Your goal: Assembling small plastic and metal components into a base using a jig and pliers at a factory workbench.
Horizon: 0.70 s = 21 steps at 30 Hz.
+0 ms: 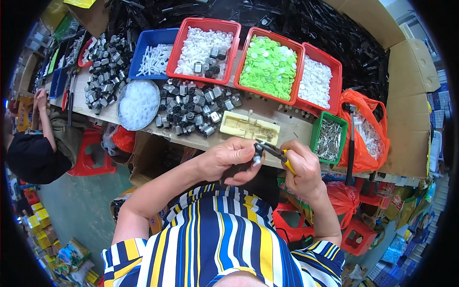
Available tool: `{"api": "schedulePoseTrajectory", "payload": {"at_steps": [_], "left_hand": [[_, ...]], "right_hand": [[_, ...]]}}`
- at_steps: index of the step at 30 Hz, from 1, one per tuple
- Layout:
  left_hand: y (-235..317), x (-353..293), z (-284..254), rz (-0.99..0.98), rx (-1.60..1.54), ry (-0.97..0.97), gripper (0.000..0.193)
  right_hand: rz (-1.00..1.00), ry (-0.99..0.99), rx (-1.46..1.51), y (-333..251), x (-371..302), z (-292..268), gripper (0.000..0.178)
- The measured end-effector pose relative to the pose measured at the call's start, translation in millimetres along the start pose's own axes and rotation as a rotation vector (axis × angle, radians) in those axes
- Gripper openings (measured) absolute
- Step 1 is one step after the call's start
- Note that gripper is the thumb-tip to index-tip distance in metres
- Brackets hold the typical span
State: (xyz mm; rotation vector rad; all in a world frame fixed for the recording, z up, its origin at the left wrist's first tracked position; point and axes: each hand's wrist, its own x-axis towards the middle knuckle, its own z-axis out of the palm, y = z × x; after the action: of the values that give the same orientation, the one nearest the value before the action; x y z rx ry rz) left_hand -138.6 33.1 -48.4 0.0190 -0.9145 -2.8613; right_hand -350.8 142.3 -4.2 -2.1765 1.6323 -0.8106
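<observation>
Over the front edge of the workbench, my left hand [237, 158] pinches a small black part with a white tip [258, 154]. My right hand [304, 167] is closed round yellow-handled pliers [288, 161], whose dark jaws reach to the top of that part. Just beyond both hands lies a cream-coloured fixture block [250, 127] with recesses. To its left is a heap of small silver and black motors [196, 107]. A green tray of metal pins [330, 138] stands to the right of my right hand.
Behind are a blue bin [138, 48] of white shafts, red bins [204, 21] of white parts and an orange bin [271, 67] of green discs. A hammer [351, 143] lies by an orange bag [377, 158]. A round dish [138, 105] holds clear pieces. Another person [36, 153] sits far left.
</observation>
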Motion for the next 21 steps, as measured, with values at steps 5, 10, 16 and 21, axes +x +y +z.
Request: {"api": "schedulePoseTrajectory", "payload": {"at_steps": [5, 10, 16, 21], "left_hand": [[-5, 5, 0, 0.006, -0.158, -0.122, 0.041], [6, 2, 4, 0.117, 0.296, 0.227, 0.037], [10, -5, 4, 0.307, 1.004, 0.453, 0.038], [20, -22, 3, 0.220, 1.148, 0.503, 0.037]], "right_hand": [[0.013, 0.014, 0.041, 1, 0, 1, 0.024], [0.035, 0.065, -0.056, -1, 4, -2, 0.027], [0.053, 0.008, -0.303, -10, 4, 4, 0.028], [0.053, -0.068, -0.133, -7, 1, 19, 0.025]]}}
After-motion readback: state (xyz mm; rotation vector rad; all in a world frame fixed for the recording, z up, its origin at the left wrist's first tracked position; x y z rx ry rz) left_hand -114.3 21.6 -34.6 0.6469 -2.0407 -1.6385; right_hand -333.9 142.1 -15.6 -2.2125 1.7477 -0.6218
